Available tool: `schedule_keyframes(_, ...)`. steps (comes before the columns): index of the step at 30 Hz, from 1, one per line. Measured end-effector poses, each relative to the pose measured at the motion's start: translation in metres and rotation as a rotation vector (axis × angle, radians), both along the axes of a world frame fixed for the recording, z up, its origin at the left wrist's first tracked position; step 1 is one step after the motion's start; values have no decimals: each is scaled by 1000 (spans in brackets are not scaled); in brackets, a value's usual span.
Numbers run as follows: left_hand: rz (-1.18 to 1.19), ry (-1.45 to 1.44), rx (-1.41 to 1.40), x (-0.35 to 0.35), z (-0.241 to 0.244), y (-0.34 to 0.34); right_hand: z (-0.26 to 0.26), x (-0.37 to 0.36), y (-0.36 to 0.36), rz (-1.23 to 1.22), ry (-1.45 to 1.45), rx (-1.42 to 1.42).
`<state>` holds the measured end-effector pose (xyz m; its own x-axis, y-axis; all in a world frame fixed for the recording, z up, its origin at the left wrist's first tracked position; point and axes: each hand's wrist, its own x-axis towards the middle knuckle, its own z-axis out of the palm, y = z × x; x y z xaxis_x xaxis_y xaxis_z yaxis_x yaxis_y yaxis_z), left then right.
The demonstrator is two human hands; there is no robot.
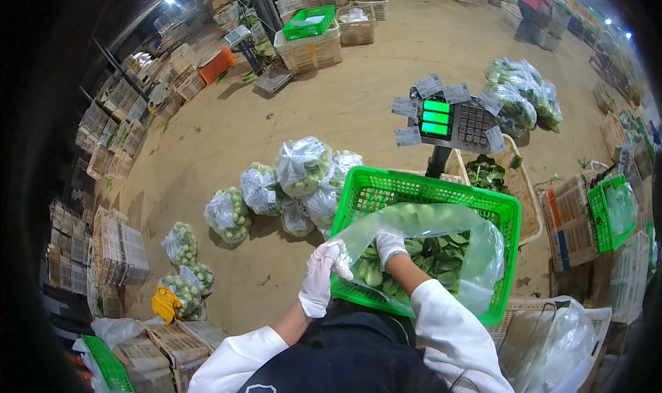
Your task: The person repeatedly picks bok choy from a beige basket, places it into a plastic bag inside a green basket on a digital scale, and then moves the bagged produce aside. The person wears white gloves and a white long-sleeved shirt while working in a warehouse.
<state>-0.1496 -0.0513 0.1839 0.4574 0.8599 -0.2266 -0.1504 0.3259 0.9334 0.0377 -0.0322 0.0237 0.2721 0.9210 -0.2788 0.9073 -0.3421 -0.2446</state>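
A green plastic basket [509, 201] stands in front of me, with a clear plastic bag [478, 284] spread open inside it. Leafy green vegetables like bok choy [445, 256] lie in the bag. My left hand [326, 271], in a white glove, pinches the bag's rim at the basket's left side. My right hand [390, 245], also gloved, reaches into the bag among the greens; its fingertips are hidden, so its grip cannot be made out. Behind the basket rises a scale's display head [452, 118] with a lit green screen, a keypad and paper labels stuck around it.
Filled vegetable bags [302, 168] sit on the floor left of the basket, and more [525, 93] at the back right. A crate with loose greens [530, 212] stands behind the basket. Stacked crates [121, 243] line the left. A person [532, 5] bends over crates far off.
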Motion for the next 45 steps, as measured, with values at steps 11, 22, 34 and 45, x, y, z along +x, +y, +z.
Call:
schedule_keyframes(11, -75, 57, 16, -12, -2, 2, 3, -51, -75, 940, -349, 460)
schedule_keyframes(22, -185, 54, -21, -29, 3, -5, -29, -42, -64, 573, -67, 486)
schedule_keyframes(34, -184, 143, -75, -27, 19, -18, -39, -58, -74, 221, -7, 336)
schedule_keyframes(45, -230, 179, -10, -13, 25, -18, -12, -59, -87, 471, -222, 533)
